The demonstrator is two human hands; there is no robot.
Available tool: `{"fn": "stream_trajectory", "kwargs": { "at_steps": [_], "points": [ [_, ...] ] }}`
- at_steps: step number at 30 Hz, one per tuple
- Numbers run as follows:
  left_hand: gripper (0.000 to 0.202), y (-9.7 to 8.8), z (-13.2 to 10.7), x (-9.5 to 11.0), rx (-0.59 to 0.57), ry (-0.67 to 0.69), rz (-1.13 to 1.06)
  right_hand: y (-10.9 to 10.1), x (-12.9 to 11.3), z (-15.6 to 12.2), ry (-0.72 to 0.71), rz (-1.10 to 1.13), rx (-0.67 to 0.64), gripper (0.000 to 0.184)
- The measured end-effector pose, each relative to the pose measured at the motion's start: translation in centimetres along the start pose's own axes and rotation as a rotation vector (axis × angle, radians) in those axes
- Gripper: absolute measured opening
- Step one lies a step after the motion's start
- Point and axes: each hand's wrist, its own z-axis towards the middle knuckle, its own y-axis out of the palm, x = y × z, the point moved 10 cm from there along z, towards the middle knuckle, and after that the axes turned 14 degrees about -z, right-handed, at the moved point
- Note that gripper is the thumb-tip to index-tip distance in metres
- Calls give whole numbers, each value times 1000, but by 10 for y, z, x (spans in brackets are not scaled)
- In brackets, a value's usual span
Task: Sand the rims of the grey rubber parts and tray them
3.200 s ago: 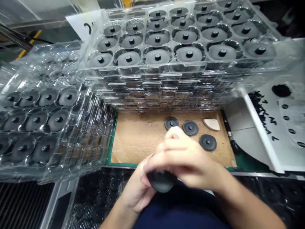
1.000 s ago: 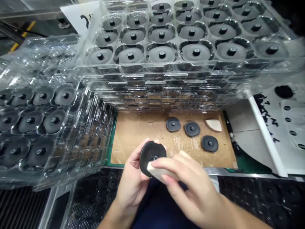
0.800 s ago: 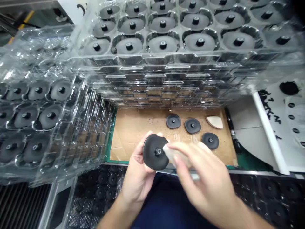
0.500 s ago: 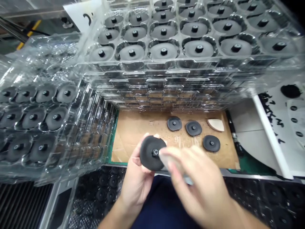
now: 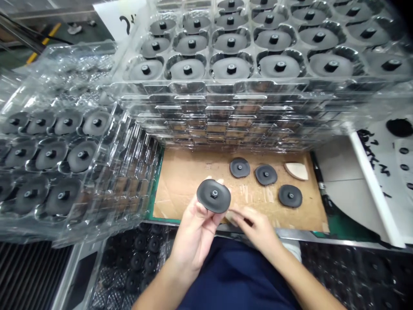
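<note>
My left hand (image 5: 196, 232) is closed on the edge of a dark grey rounded disc (image 5: 209, 202) with a short hollow post at its middle. The disc's post side faces up toward me. Lower and to the right, my right hand (image 5: 258, 230) has its fingers pinched on a pale pad (image 5: 231, 218), mostly hidden by fingers and beside the held disc. On the brown cardboard (image 5: 180, 172) beyond my hands lie three similar discs: one at the left (image 5: 239, 168), a middle disc (image 5: 266, 175) and a nearer right disc (image 5: 290, 196). A cream wedge-shaped piece (image 5: 297, 171) rests behind them.
A tall stack of clear plastic trays (image 5: 222, 101) rises behind the cardboard, its top tray filled with discs. Another tray stack (image 5: 106, 172) stands at left. At right are a white upright panel (image 5: 374, 185) and a dark rod (image 5: 319, 181).
My right hand has drawn back from the disc, down and toward the bench edge, with the pale pad. My left hand has lifted and tilted the disc slightly.
</note>
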Motion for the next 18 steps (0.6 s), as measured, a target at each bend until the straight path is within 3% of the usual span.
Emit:
{"fn": "stream_trajectory", "kwargs": {
  "at_steps": [4,6,7,9,11,12,16,18],
  "points": [
    [54,8,-2,-3,-49,-8,24,-60,-39,17,20,43,176,23],
    [52,10,-4,-5,-73,-18,46,-94,-81,18,-149,52,332,24],
    [50,12,-5,-6,-84,-25,66,-99,-103,17,-262,46,321,24],
    [45,11,-6,-7,-93,-35,119,-91,-134,15,-424,37,172,23],
    [42,8,-7,-7,-68,-32,149,-72,-146,16,-464,24,-29,21],
    [42,7,-7,-7,-59,-30,147,-66,-146,17,-459,8,-69,20],
    [43,13,-6,-11,-85,-55,119,-80,-143,16,-471,-12,139,21],
    [46,14,-5,-8,-79,-43,115,-75,-131,13,-462,53,83,22]
  ]
}}
